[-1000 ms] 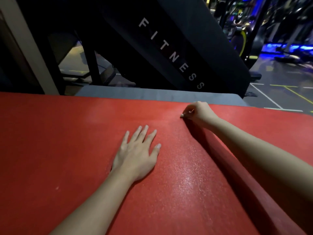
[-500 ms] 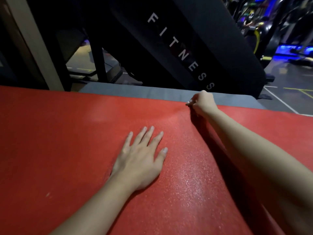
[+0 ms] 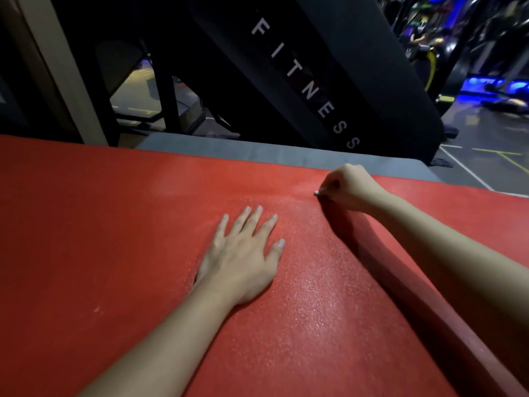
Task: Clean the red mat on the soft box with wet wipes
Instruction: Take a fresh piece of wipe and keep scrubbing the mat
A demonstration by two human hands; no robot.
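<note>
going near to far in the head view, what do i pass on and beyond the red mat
left hand flat on the red mat → right hand pinching a small white wipe near the mat's far edge → grey box top → black panel lettered FITNESS

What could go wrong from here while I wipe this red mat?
The right hand shows only a small whitish bit, probably the wet wipe, so each stroke may cover little and leave strips unwiped. The red mat glistens beside the flat left hand; if that is moisture, the bracing palm might slide.
</note>
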